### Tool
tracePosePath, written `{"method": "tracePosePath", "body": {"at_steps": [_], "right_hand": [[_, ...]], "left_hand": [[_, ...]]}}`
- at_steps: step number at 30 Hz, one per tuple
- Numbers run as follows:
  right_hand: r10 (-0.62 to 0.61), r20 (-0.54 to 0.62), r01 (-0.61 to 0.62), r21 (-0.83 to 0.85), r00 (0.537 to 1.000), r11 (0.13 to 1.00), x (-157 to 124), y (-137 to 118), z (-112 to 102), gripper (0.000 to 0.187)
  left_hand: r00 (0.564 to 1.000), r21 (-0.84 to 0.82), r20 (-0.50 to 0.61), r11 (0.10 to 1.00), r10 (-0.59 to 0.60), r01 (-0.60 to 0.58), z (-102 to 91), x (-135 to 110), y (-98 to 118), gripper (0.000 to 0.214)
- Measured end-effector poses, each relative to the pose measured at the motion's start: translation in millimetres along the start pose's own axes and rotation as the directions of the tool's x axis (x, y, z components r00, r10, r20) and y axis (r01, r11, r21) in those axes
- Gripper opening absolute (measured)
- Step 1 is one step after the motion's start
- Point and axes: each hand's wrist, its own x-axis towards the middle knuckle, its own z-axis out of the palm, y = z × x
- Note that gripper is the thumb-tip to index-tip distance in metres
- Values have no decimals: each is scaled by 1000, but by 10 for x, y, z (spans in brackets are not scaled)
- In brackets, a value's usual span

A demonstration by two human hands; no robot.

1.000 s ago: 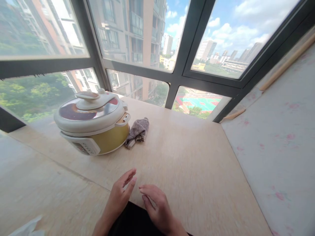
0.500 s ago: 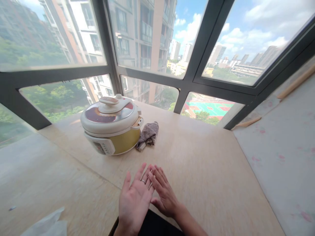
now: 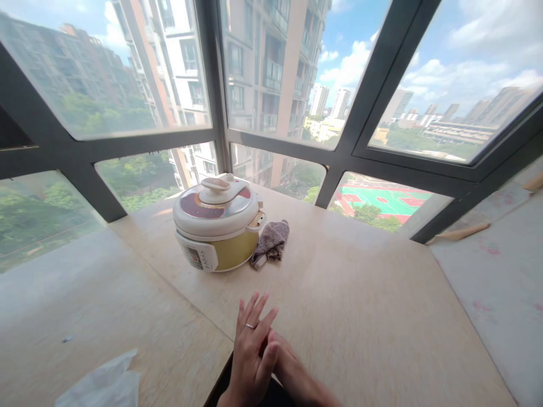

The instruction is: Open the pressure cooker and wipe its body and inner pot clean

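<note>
Hands (image 3: 251, 362) now overlapped, cooker (image 3: 218, 229) well ahead

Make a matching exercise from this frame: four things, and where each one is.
Things: 1 cooker; 2 grey cloth; 3 white crumpled sheet; 4 left hand.
Places: A near left edge of the counter; B over the right hand; C by the window, lid on; D beside the cooker.
Pairs: 1-C; 2-D; 3-A; 4-B.
</note>
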Motion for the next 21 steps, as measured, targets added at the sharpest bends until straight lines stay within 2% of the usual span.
{"method": "tracePosePath", "body": {"at_steps": [2,3,5,8,11,14,16,17,18,20,21], "right_hand": [[63,149,-99,245,987,965,72,-109,-175,71],[83,185,-143,345,979,928,115,-150,-265,77],[109,137,-158,429,985,889,216,-205,-442,80],[124,-75,-82,417,989,905,418,-216,-685,62],[122,-257,-39,306,959,951,688,-131,-897,44],[106,-364,-92,55,925,994,994,49,-1078,49],[95,-410,-129,-57,907,990,1195,208,-1183,51],[87,-433,-146,-103,897,984,1293,293,-1228,52],[75,-463,-162,-151,883,975,1390,381,-1267,54],[25,-530,-199,-274,848,941,1582,557,-1318,61],[-14,-555,-215,-345,832,914,1678,642,-1326,66]], "left_hand": [[998,-40,-53,998,-43,41,-122,47,-77,50],[991,-73,-94,994,-94,87,-191,84,-114,49],[957,-138,-194,972,-217,192,-350,183,-175,47],[857,-227,-380,933,-348,278,-648,392,-217,41],[733,-291,-570,925,-371,242,-988,682,-230,39],[640,-272,-707,951,-301,146,-1313,1056,-318,38],[540,-241,-803,966,-253,94,-1513,1335,-462,37],[509,-244,-823,966,-253,85,-1608,1474,-559,38],[492,-243,-831,965,-259,99,-1698,1607,-669,40],[495,-211,-818,953,-293,216,-1862,1846,-907,43],[527,-186,-788,939,-319,291,-1931,1949,-1025,45]]}}
